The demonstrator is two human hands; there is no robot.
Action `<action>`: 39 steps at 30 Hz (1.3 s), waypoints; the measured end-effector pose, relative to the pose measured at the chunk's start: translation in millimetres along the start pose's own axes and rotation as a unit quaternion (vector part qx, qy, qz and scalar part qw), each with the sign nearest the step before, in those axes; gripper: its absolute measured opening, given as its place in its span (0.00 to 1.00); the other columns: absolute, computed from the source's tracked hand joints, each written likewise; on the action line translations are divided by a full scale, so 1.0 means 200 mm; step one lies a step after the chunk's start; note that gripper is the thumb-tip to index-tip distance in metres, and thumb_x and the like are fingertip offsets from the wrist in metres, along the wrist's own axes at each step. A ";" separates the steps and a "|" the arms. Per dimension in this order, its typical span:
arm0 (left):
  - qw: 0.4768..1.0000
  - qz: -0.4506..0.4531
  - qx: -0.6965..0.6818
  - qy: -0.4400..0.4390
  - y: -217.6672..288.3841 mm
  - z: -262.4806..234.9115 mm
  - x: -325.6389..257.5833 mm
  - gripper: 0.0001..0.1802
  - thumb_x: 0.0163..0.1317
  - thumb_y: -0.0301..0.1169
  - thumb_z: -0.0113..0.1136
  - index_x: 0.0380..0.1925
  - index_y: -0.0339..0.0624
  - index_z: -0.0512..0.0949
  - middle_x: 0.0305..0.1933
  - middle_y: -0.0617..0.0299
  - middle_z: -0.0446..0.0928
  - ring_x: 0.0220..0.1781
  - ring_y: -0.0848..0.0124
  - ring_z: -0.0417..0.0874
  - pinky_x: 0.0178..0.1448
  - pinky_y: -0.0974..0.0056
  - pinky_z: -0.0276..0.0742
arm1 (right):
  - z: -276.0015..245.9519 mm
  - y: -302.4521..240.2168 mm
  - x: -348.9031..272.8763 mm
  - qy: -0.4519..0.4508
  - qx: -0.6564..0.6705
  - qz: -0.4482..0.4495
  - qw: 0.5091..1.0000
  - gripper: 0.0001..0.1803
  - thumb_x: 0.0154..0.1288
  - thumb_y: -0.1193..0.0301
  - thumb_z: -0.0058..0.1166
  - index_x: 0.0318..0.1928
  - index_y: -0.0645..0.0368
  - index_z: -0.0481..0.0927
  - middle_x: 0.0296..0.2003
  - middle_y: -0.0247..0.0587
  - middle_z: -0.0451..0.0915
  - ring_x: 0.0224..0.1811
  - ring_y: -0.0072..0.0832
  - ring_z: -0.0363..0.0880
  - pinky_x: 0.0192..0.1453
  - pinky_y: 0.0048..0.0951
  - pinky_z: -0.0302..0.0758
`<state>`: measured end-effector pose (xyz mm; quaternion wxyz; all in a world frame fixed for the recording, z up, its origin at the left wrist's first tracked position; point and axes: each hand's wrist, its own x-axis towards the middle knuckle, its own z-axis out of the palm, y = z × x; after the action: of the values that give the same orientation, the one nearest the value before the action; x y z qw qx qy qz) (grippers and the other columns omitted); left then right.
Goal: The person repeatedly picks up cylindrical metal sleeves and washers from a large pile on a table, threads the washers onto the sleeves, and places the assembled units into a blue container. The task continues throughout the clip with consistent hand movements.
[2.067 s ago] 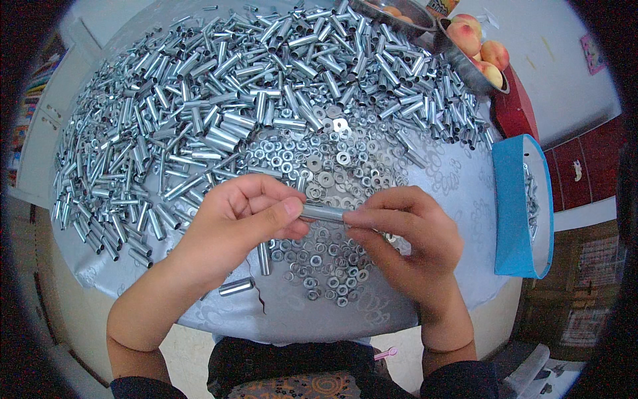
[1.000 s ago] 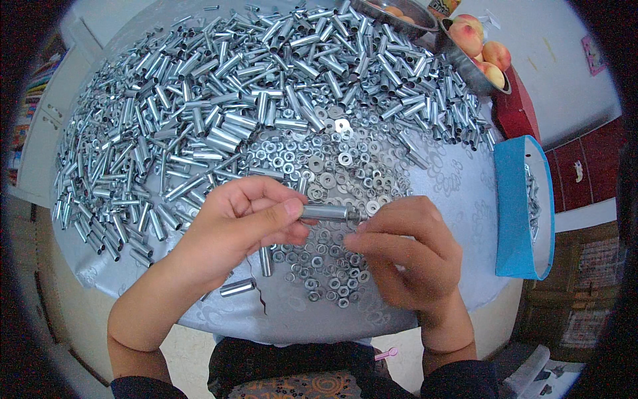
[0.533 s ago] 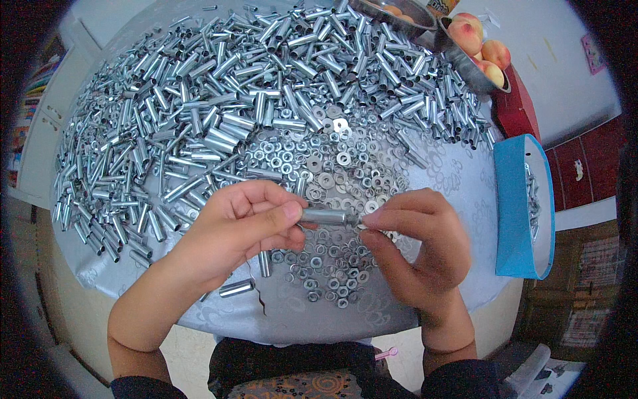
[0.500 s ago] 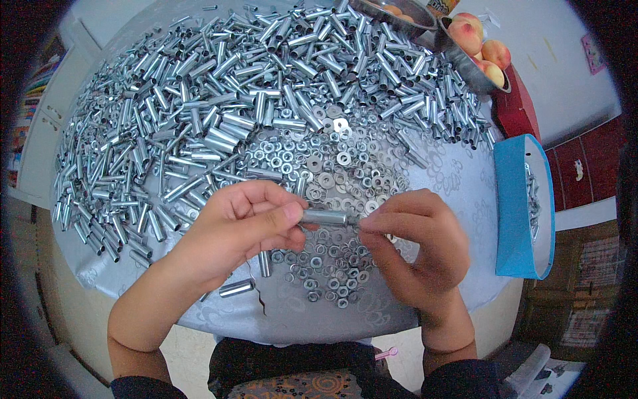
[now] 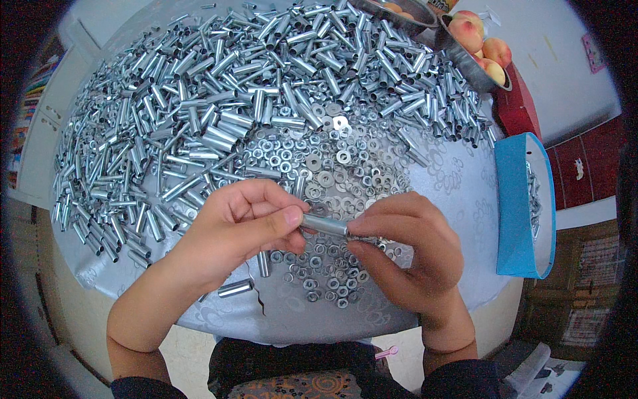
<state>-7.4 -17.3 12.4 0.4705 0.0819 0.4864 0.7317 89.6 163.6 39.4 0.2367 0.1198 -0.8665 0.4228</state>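
A shiny metal sleeve point(image 5: 324, 225) is held over the table between my two hands. My left hand point(image 5: 256, 223) pinches its left end between thumb and fingers. At the other end, the thumb and forefinger of my right hand point(image 5: 412, 249) close around the sleeve's tip and whatever small part sits there, which the fingers hide. Below the hands lies a spread of nuts point(image 5: 314, 283) and flat washers point(image 5: 325, 179). A loose sleeve point(image 5: 236, 288) rests near the table's front edge, beside a crack-like dark line in the cloth.
A large heap of metal sleeves point(image 5: 219, 136) covers the table's far and left parts. On the right stands a blue box point(image 5: 515, 206) with metal pieces inside. Peaches point(image 5: 466, 33) fill a dark bowl point(image 5: 473, 74) at the far right, beside a red box point(image 5: 517, 113).
The sleeve's right end has tipped down slightly. My right hand has shifted a little left, and its fingertips now cover the small end part that showed before.
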 end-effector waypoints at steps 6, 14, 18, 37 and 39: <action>0.997 0.041 -0.061 0.012 0.00 -0.01 0.00 0.09 0.59 0.28 0.53 0.37 0.33 0.72 0.32 0.56 0.77 0.31 0.72 0.79 0.40 0.69 0.77 | -0.02 -0.03 -0.02 -0.019 0.016 0.131 0.991 0.13 0.47 0.76 0.60 0.36 0.57 0.76 0.32 0.42 0.75 0.34 0.36 0.74 0.35 0.32 0.71; 0.997 0.026 -0.054 0.041 0.01 0.01 -0.01 0.09 0.59 0.28 0.53 0.36 0.33 0.72 0.32 0.57 0.76 0.31 0.71 0.79 0.39 0.68 0.76 | 0.04 0.08 -0.05 -0.290 -0.087 0.025 0.953 0.14 0.45 0.70 0.61 0.35 0.56 0.76 0.31 0.37 0.74 0.32 0.36 0.72 0.35 0.33 0.68; 0.998 0.022 -0.046 0.029 0.01 0.00 -0.01 0.09 0.58 0.28 0.54 0.36 0.33 0.73 0.33 0.57 0.76 0.31 0.71 0.78 0.39 0.68 0.76 | 0.05 0.09 -0.06 -0.293 -0.094 0.030 0.951 0.13 0.45 0.70 0.60 0.35 0.57 0.76 0.31 0.37 0.73 0.32 0.37 0.72 0.36 0.33 0.68; 0.998 0.032 -0.032 0.035 0.01 0.00 0.00 0.09 0.59 0.28 0.54 0.35 0.33 0.72 0.33 0.57 0.76 0.32 0.72 0.79 0.40 0.69 0.76 | -0.02 -0.01 -0.02 -0.024 -0.089 0.090 0.992 0.14 0.47 0.72 0.61 0.36 0.59 0.76 0.32 0.41 0.77 0.31 0.32 0.77 0.33 0.29 0.73; 0.999 0.031 -0.032 0.030 0.01 0.00 0.00 0.09 0.59 0.28 0.54 0.35 0.33 0.72 0.33 0.57 0.76 0.32 0.72 0.79 0.40 0.69 0.76 | -0.03 -0.01 -0.02 0.051 -0.048 0.093 0.993 0.15 0.44 0.76 0.64 0.37 0.59 0.77 0.33 0.40 0.78 0.28 0.27 0.77 0.30 0.24 0.73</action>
<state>-7.8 -17.6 13.6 0.4350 0.0595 0.4739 0.7633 96.1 167.9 41.4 0.2458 0.0057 -0.8799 0.4066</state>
